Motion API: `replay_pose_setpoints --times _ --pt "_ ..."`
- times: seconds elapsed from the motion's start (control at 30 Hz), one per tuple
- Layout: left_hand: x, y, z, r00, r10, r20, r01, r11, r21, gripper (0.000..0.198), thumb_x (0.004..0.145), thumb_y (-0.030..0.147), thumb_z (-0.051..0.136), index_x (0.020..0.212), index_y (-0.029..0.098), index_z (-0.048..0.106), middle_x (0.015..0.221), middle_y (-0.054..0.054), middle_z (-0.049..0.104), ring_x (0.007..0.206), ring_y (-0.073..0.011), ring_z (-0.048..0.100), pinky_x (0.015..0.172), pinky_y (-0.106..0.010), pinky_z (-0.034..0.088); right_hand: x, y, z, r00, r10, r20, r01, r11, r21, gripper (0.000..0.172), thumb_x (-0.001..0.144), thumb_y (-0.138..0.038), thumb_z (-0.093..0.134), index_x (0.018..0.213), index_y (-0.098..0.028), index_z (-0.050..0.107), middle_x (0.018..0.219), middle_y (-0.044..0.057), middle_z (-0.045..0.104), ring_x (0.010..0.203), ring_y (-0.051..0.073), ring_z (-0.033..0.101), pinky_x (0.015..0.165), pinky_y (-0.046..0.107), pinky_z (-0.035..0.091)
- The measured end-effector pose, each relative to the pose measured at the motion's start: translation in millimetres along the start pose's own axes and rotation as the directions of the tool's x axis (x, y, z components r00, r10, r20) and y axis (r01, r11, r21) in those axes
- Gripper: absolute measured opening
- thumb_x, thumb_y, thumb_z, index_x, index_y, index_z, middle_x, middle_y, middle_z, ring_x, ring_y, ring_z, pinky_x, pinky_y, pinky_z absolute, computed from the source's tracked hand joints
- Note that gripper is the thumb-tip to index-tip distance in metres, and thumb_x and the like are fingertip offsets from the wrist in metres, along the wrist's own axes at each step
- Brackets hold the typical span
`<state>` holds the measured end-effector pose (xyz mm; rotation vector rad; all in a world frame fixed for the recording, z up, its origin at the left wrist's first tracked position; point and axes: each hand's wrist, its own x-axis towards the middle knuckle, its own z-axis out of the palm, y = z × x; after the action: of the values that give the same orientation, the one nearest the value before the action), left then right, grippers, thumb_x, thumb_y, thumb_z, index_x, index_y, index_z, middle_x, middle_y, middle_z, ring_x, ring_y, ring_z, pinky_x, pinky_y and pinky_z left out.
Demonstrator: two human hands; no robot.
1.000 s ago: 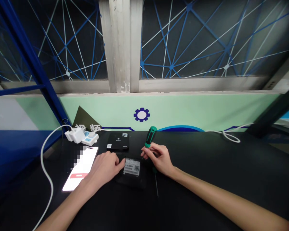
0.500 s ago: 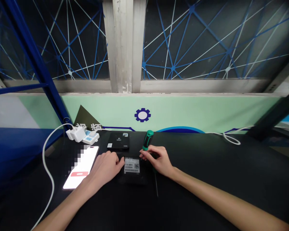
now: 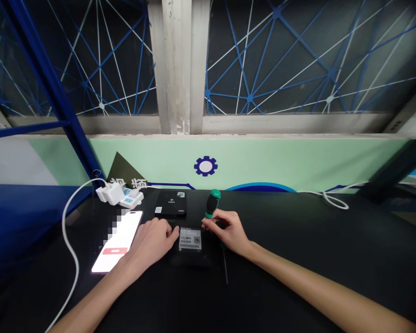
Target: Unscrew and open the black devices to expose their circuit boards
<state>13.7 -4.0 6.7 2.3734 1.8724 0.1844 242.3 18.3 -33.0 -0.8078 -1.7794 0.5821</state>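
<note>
A flat black electronic box point(image 3: 190, 240) lies on the table, with a white printed label and QR code facing up. My left hand point(image 3: 156, 238) is closed at its left edge, the fingers curled and the tip touching near the far left corner. Upright in my right hand point(image 3: 230, 231) is a screwdriver point(image 3: 213, 202) with a green and black handle, pinched low between thumb and fingers. Its tip meets the box's far right corner area, though the exact contact is hard to see. A second thin metal shaft point(image 3: 225, 268) extends from beneath my right hand toward me.
Behind the labelled box lies another flat black box point(image 3: 171, 203) with small white markings. A lit phone point(image 3: 119, 243) sits beside my left forearm. Farther left are a white power strip point(image 3: 131, 199), a charger point(image 3: 111, 193) and a white cable point(image 3: 75, 259). Another white cable point(image 3: 334, 200) lies at the back right.
The screwdriver handle has turned slightly, its black side now facing me where green ribs showed before. Both hands keep nearly the same places.
</note>
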Motion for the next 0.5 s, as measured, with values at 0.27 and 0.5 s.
replay_pose_setpoints --times 0.27,0.5 --pt "3.8 -7.1 5.5 0.996 -0.008 -0.084 0.015 0.997 0.079 0.04 0.098 0.03 0.033 0.132 0.021 0.051 0.072 -0.003 0.064 0.068 -0.0236 0.064 0.056 -0.028 0.032 -1.3 1.3 0.0 1.0 0.005 0.003 -0.005 1.0 -0.016 0.03 0.091 -0.037 0.066 0.068 -0.018 0.066 0.062 0.002 0.07 0.054 0.014 0.064 0.055 0.024 0.049" --pt "5.1 -9.3 8.4 1.0 0.019 -0.022 -0.015 0.98 0.197 0.059 0.095 0.02 0.033 0.154 0.029 0.033 0.076 -0.004 0.066 0.071 -0.022 0.066 0.063 -0.028 0.043 -1.1 4.0 1.0 0.999 0.049 -0.012 -0.048 0.999 0.024 0.036 0.088 -0.042 0.068 0.063 -0.02 0.056 0.062 0.003 0.071 0.055 0.016 0.066 0.053 0.025 0.05"
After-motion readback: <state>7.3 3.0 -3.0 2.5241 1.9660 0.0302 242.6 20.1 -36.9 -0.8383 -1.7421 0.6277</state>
